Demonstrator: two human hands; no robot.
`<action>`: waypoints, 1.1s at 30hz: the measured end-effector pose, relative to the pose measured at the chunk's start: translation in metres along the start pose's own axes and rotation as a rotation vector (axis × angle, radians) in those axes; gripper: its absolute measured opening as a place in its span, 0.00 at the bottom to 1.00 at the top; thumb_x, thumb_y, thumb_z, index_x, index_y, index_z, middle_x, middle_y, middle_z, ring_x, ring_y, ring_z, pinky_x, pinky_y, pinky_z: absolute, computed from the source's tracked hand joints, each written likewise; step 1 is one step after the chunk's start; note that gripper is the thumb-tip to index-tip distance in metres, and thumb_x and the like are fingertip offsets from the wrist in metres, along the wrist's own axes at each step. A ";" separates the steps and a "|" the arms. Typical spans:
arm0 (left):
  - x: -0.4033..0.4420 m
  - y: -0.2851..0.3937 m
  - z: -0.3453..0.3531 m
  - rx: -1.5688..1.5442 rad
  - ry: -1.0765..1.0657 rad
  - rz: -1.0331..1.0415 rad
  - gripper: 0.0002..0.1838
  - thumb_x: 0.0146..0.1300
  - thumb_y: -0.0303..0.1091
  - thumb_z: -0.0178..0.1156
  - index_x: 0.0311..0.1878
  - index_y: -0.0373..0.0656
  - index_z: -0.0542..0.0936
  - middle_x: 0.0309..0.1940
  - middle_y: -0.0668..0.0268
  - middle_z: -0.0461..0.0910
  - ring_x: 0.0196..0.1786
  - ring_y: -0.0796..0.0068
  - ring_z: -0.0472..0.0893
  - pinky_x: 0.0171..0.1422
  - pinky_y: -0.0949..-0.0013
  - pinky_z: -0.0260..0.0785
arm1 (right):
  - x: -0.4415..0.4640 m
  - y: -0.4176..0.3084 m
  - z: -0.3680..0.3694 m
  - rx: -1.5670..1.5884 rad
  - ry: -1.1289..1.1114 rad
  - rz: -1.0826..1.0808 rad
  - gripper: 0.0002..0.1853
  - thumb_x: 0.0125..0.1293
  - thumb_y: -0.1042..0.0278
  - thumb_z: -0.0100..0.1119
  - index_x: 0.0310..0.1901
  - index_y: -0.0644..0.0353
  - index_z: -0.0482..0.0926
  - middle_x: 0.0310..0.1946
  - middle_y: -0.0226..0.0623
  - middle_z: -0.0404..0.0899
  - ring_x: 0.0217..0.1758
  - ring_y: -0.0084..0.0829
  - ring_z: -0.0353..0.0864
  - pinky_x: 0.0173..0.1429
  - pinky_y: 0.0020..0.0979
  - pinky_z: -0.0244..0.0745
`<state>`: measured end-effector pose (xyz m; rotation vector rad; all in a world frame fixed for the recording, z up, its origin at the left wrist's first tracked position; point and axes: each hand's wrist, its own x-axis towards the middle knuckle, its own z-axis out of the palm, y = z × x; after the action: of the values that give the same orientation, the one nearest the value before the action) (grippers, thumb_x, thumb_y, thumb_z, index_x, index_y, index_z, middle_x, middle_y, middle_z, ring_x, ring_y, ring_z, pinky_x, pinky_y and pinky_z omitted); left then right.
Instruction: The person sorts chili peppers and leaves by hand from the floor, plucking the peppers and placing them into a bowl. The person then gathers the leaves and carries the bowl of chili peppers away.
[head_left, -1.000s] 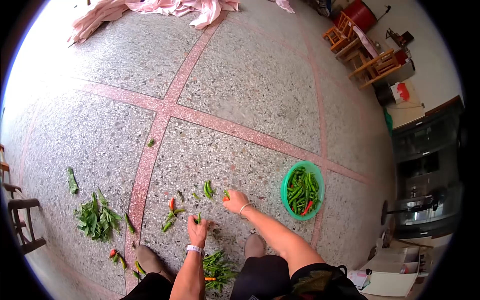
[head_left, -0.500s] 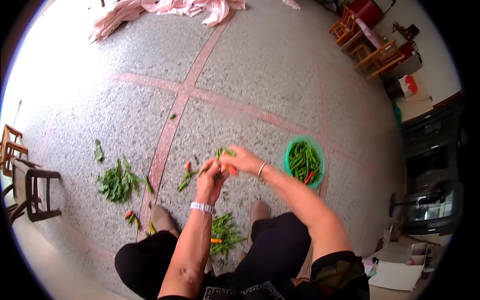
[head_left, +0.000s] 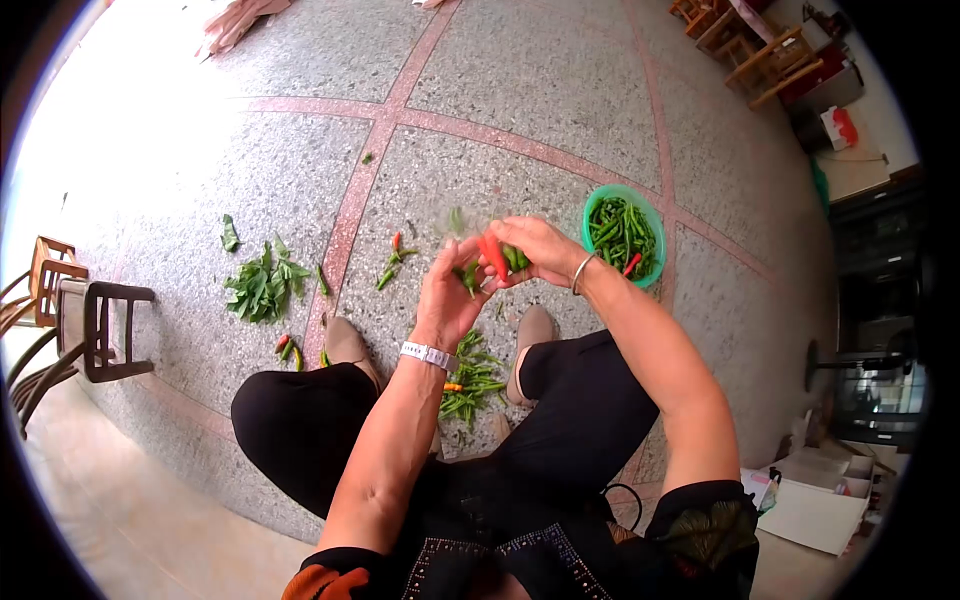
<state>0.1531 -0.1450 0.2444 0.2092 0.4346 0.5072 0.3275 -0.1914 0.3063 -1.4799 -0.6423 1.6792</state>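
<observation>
My left hand [head_left: 449, 300] is above the floor between my knees, its fingers curled round a green chili pepper [head_left: 470, 277]. Touching it on the right, my right hand [head_left: 540, 248] grips a red chili pepper [head_left: 494, 257] and some green ones [head_left: 516, 258]. A blurred green scrap [head_left: 456, 220] is just beyond the fingertips. Below my hands, a heap of green chilies [head_left: 470, 385] with an orange one lies between my shoes. To the right stands a green plastic basket [head_left: 659, 250] holding many green chilies and a red one.
On the left lie a pile of green leaves [head_left: 265, 285], a few loose chilies [head_left: 288, 350] and a small chili cluster [head_left: 395, 260]. Wooden stools [head_left: 100, 330] stand at the left edge, chairs [head_left: 775, 65] at the far right. Pink cloth [head_left: 240, 22] lies at the far left.
The view has tipped downward, so floor things sit higher. My hands have turned and opened somewhat, showing the red and green chilies more fully. A blurred green scrap appears beyond my fingers.
</observation>
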 end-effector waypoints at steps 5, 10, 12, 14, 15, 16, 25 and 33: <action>-0.018 -0.005 0.000 0.035 0.055 -0.013 0.14 0.73 0.39 0.53 0.55 0.43 0.75 0.46 0.64 0.80 0.43 0.70 0.81 0.51 0.60 0.78 | -0.018 0.005 0.016 -0.225 -0.052 -0.061 0.13 0.68 0.64 0.59 0.46 0.65 0.74 0.36 0.38 0.80 0.34 0.27 0.82 0.39 0.31 0.84; -0.032 -0.004 -0.002 0.190 0.086 -0.040 0.09 0.72 0.33 0.54 0.52 0.44 0.74 0.45 0.63 0.81 0.41 0.69 0.81 0.51 0.58 0.78 | -0.026 0.006 0.020 -0.108 -0.103 0.001 0.09 0.62 0.74 0.57 0.42 0.67 0.72 0.33 0.39 0.79 0.33 0.30 0.83 0.37 0.32 0.85; -0.037 -0.005 -0.002 0.187 0.066 -0.051 0.09 0.72 0.33 0.54 0.52 0.44 0.74 0.45 0.63 0.81 0.41 0.69 0.81 0.51 0.58 0.78 | -0.033 0.005 0.019 -0.007 -0.133 0.011 0.09 0.62 0.74 0.57 0.42 0.67 0.72 0.32 0.40 0.78 0.34 0.33 0.84 0.37 0.34 0.86; -0.042 -0.005 0.000 0.158 0.054 -0.057 0.07 0.72 0.32 0.53 0.50 0.43 0.73 0.47 0.62 0.80 0.45 0.64 0.82 0.57 0.54 0.76 | -0.039 0.002 0.021 0.013 -0.135 0.022 0.09 0.62 0.73 0.56 0.41 0.67 0.70 0.31 0.40 0.78 0.36 0.36 0.84 0.37 0.36 0.86; -0.045 -0.004 0.004 0.131 0.033 -0.059 0.07 0.72 0.32 0.53 0.50 0.43 0.73 0.48 0.61 0.80 0.46 0.62 0.81 0.59 0.52 0.75 | -0.042 0.001 0.021 0.006 -0.127 0.019 0.09 0.62 0.73 0.56 0.41 0.67 0.70 0.31 0.40 0.78 0.36 0.35 0.84 0.37 0.36 0.86; -0.047 -0.004 0.005 0.103 0.010 -0.061 0.07 0.72 0.32 0.52 0.49 0.43 0.73 0.49 0.61 0.79 0.48 0.60 0.81 0.60 0.51 0.74 | -0.044 0.001 0.021 -0.002 -0.118 0.016 0.09 0.62 0.73 0.56 0.41 0.66 0.70 0.31 0.40 0.78 0.36 0.35 0.84 0.36 0.36 0.86; -0.053 -0.014 0.014 0.064 0.103 -0.004 0.14 0.73 0.35 0.52 0.55 0.38 0.72 0.46 0.57 0.78 0.55 0.52 0.78 0.67 0.46 0.69 | -0.055 0.008 0.014 -0.155 -0.047 -0.064 0.10 0.63 0.69 0.59 0.40 0.63 0.71 0.33 0.38 0.78 0.33 0.25 0.81 0.35 0.32 0.85; -0.052 -0.017 0.008 -0.056 0.052 -0.052 0.29 0.71 0.56 0.49 0.55 0.36 0.74 0.49 0.57 0.77 0.55 0.58 0.76 0.68 0.54 0.66 | -0.046 0.018 0.021 -0.221 0.013 -0.083 0.16 0.61 0.63 0.65 0.43 0.62 0.70 0.36 0.35 0.77 0.34 0.23 0.80 0.32 0.26 0.80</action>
<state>0.1227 -0.1870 0.2646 0.1305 0.4746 0.4736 0.3032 -0.2365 0.3224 -1.5929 -0.8929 1.5733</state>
